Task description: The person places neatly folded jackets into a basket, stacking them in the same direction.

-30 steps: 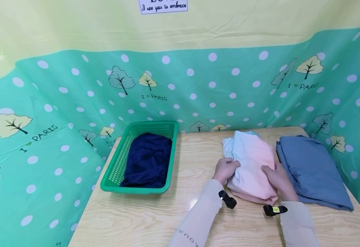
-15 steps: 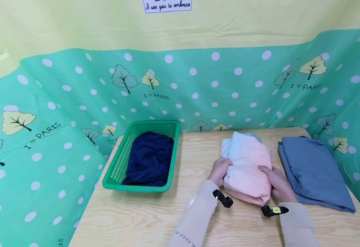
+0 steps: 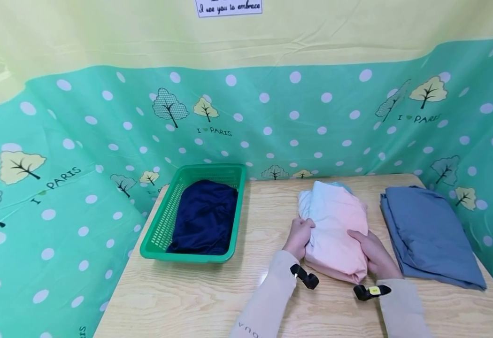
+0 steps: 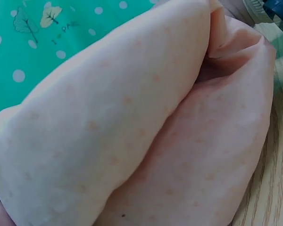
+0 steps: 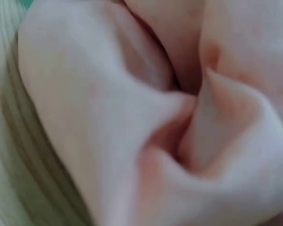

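A folded cloth bundle [image 3: 335,230], pink fading to pale blue and white, lies between both hands on the right half of the table. My left hand [image 3: 299,236] grips its left edge, thumb on top and fingers hidden under the fabric. The right hand [image 3: 375,253] grips the opposite edge, its thumb lying on the pink part. Close up in the left wrist view, the cloth [image 4: 108,108] shows a thick rolled fold with faint orange specks. Loose creases of the same cloth [image 5: 108,113] fill the right wrist view, somewhat blurred.
A green plastic basket [image 3: 146,249] with dark navy fabric [image 3: 206,218] in it stands at the left of the wooden table [image 3: 179,300]. Folded blue-grey cloth [image 3: 432,234] lies just right of the right hand. A green polka-dot curtain [image 3: 267,112] hangs behind.
Both hands have shifted slightly left with the pink bundle, widening the gap to the blue-grey cloth. The basket and the blue-grey cloth stay put.
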Demonstrator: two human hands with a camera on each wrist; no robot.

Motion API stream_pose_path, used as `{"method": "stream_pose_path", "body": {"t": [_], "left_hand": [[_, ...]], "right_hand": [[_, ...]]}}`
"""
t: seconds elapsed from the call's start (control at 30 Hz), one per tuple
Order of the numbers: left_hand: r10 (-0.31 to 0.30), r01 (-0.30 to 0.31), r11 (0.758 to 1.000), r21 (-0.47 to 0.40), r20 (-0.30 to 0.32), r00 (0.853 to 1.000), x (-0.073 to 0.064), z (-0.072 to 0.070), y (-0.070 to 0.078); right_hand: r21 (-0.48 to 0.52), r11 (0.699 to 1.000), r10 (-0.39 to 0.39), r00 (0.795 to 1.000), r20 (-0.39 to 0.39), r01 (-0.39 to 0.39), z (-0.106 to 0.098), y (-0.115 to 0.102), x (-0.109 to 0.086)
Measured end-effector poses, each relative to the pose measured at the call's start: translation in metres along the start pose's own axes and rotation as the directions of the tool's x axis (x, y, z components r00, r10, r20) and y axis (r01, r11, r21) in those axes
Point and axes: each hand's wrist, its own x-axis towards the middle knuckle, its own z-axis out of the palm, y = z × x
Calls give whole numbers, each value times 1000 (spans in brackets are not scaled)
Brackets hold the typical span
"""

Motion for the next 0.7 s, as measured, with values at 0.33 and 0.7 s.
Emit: {"method": "stream_pose_path", "body": {"t": [0.33,0.7], "left_hand": [[-37,64,971,-232,115,993,4,-5,0],[-89,151,974,-169,328,940,-2,-23,4]], "right_hand": [[12,998,-65,998,-9,65,2,5,-1],[-31,996,-89,996,19,89,11,1,-5]]}}
